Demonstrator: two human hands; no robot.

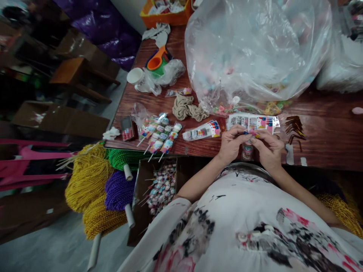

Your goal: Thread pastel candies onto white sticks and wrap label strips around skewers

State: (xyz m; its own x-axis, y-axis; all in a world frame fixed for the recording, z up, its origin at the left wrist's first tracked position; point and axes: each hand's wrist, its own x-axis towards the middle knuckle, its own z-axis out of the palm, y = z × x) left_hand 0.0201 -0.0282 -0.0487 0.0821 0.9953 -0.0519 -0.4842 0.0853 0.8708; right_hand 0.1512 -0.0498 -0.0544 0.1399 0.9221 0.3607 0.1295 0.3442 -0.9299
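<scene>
My left hand [230,144] and my right hand [268,148] meet at the table's front edge, fingers pinched together around the colourful top of a small clear bag [247,153]. The bag's lower part hangs between them, with small pieces inside that are too small to name. Just behind my fingers lie flat printed clear bags [238,120]. Gold twist ties [293,126] are spread to the right of my right hand. On the left of my left hand rest printed packets [200,132] and wrapped marshmallow-like sticks [163,136].
A large clear plastic sack [255,49] bulges over the back of the table [334,124]. At left are a beige cloth [185,107], a white cup [135,76] and a phone-like object [127,128]. Below the edge stand a box [138,219] of sticks and yellow cord bundles [87,181].
</scene>
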